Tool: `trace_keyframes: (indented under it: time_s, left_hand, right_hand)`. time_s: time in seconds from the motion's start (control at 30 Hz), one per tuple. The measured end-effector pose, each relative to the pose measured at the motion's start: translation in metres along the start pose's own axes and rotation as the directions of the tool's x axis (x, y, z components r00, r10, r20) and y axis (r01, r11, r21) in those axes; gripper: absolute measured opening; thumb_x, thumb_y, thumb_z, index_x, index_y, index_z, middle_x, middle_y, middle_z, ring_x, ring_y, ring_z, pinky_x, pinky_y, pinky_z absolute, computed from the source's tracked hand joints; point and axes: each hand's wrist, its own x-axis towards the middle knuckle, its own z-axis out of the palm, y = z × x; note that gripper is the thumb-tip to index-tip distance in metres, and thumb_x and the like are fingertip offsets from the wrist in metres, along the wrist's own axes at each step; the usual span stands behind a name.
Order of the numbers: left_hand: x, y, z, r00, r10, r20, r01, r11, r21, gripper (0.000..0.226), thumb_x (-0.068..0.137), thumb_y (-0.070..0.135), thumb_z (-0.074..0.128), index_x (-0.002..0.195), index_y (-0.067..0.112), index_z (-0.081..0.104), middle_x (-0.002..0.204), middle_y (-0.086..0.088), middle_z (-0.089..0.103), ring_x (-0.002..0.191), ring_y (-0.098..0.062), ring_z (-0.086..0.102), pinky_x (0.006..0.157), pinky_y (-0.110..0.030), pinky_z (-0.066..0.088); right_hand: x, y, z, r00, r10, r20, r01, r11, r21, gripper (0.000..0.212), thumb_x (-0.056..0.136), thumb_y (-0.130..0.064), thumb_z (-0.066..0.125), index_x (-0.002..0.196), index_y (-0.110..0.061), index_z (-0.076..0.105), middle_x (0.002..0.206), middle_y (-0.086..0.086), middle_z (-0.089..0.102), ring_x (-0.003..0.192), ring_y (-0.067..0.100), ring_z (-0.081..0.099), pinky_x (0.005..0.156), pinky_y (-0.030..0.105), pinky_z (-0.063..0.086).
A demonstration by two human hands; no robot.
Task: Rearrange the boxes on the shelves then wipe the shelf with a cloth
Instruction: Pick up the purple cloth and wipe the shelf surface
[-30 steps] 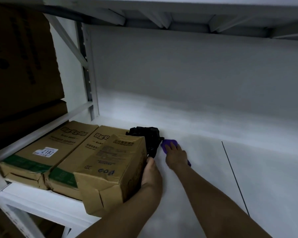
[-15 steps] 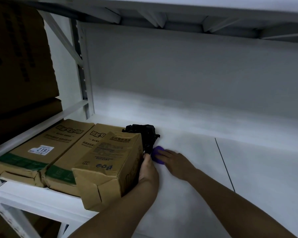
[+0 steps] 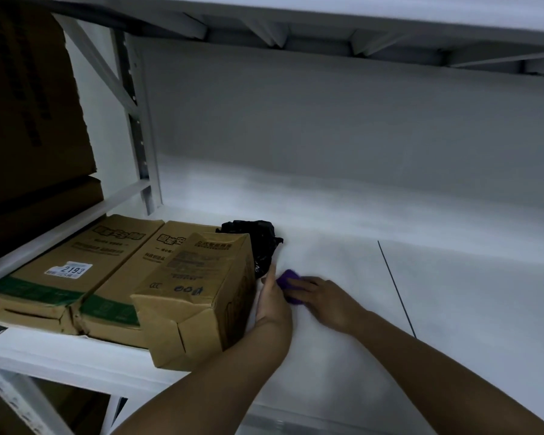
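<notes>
From the head view, the tilted cardboard box stands at the front of the white shelf. The left hand lies flat against the box's right side, fingers straight, clasping nothing. Just right of the box, the right hand presses a purple cloth onto the shelf. Behind the box sits a black bag; left of it lie two flat boxes.

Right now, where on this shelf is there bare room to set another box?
Free: the white shelf right of the right hand, both sides of the dark seam, back to the wall. Also the strip behind the black bag. Crowded: the left end, with two flat boxes, the upright box, the left hand and the purple cloth.
</notes>
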Motion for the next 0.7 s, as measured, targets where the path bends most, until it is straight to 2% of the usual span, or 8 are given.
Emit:
trace_keyframes:
  time_s: [0.07, 0.1, 0.2, 0.3, 0.43, 0.53, 0.63, 0.7]
  left_hand:
    - [-0.006, -0.004, -0.001, 1.0, 0.018, -0.009, -0.018, 0.999, -0.041, 0.057, 0.1, 0.04, 0.038, 0.149, 0.014, 0.025, 0.155, -0.013, 0.023, 0.144, -0.032, 0.013, 0.108, -0.058, -0.015]
    - [-0.009, -0.005, -0.001, 1.0, 0.015, -0.024, -0.016, 0.997, -0.072, 0.056, 0.102, 0.036, 0.036, 0.149, 0.011, 0.022, 0.155, -0.014, 0.02, 0.144, -0.033, 0.012, 0.111, -0.054, -0.012]
    - [-0.018, -0.009, -0.003, 0.999, -0.005, -0.048, -0.001, 0.994, -0.109, 0.056, 0.103, 0.031, 0.035, 0.15, 0.007, 0.018, 0.156, -0.016, 0.017, 0.144, -0.034, 0.009, 0.115, -0.052, -0.008]
    - [-0.016, -0.005, 0.0, 0.999, -0.037, 0.0, 0.036, 0.986, -0.163, 0.06, 0.101, 0.035, 0.04, 0.15, 0.009, 0.019, 0.156, -0.014, 0.021, 0.145, -0.034, 0.01, 0.112, -0.053, -0.012]
    - [-0.008, 0.0, 0.011, 0.998, -0.048, 0.036, 0.051, 0.994, -0.098, 0.066, 0.098, 0.045, 0.042, 0.151, 0.015, 0.017, 0.156, -0.01, 0.021, 0.145, -0.031, 0.01, 0.109, -0.055, -0.015]
    - [-0.004, 0.002, 0.014, 0.999, -0.034, 0.034, 0.038, 0.992, -0.117, 0.062, 0.099, 0.044, 0.041, 0.151, 0.016, 0.021, 0.153, -0.01, 0.027, 0.144, -0.032, 0.014, 0.109, -0.056, -0.015]
    - [-0.007, 0.001, 0.015, 1.0, -0.017, 0.025, 0.019, 0.995, -0.097, 0.061, 0.098, 0.045, 0.042, 0.15, 0.016, 0.024, 0.154, -0.013, 0.023, 0.144, -0.035, 0.011, 0.108, -0.058, -0.015]
    - [-0.009, 0.001, 0.014, 1.0, -0.012, 0.02, 0.014, 0.995, -0.096, 0.062, 0.098, 0.045, 0.043, 0.149, 0.016, 0.026, 0.155, -0.015, 0.021, 0.144, -0.036, 0.01, 0.108, -0.059, -0.015]
  right_hand:
    - [0.0, -0.002, -0.009, 0.991, 0.126, -0.052, -0.13, 0.989, -0.068, 0.05, 0.082, -0.012, 0.043, 0.127, -0.024, 0.059, 0.125, 0.006, 0.064, 0.096, 0.028, 0.068, 0.07, 0.03, 0.055]
    - [0.004, -0.006, -0.011, 0.974, 0.213, -0.076, -0.221, 0.969, -0.107, 0.053, 0.086, -0.011, 0.039, 0.136, -0.023, 0.05, 0.135, 0.009, 0.056, 0.108, 0.029, 0.063, 0.078, 0.031, 0.053]
    - [0.024, -0.035, -0.009, 0.91, 0.406, 0.085, -0.397, 0.911, -0.109, 0.056, 0.099, -0.014, 0.035, 0.151, -0.025, 0.02, 0.159, 0.002, 0.018, 0.141, 0.026, 0.026, 0.104, 0.037, 0.032]
    - [0.036, -0.055, -0.004, 0.952, 0.299, 0.064, -0.294, 0.953, -0.073, 0.053, 0.098, -0.015, 0.039, 0.149, -0.026, 0.029, 0.156, 0.001, 0.025, 0.14, 0.027, 0.028, 0.103, 0.039, 0.033]
    - [0.014, -0.042, -0.001, 0.998, 0.062, 0.026, -0.062, 0.998, -0.016, 0.047, 0.085, -0.014, 0.04, 0.126, -0.02, 0.062, 0.134, 0.004, 0.058, 0.113, 0.032, 0.06, 0.08, 0.041, 0.055]
    - [-0.011, -0.021, 0.0, 0.999, -0.031, 0.038, 0.034, 0.997, -0.073, 0.045, 0.084, -0.013, 0.051, 0.126, -0.023, 0.062, 0.132, 0.001, 0.06, 0.109, 0.026, 0.064, 0.078, 0.033, 0.055]
    - [-0.01, -0.018, -0.004, 0.997, 0.072, -0.035, -0.075, 0.992, -0.099, 0.054, 0.073, -0.003, 0.061, 0.125, -0.017, 0.063, 0.128, 0.011, 0.062, 0.103, 0.032, 0.066, 0.072, 0.038, 0.056]
    - [0.004, -0.032, -0.007, 0.965, 0.254, -0.061, -0.258, 0.964, -0.07, 0.056, 0.086, -0.001, 0.051, 0.14, -0.015, 0.047, 0.145, 0.013, 0.044, 0.124, 0.035, 0.051, 0.089, 0.041, 0.048]
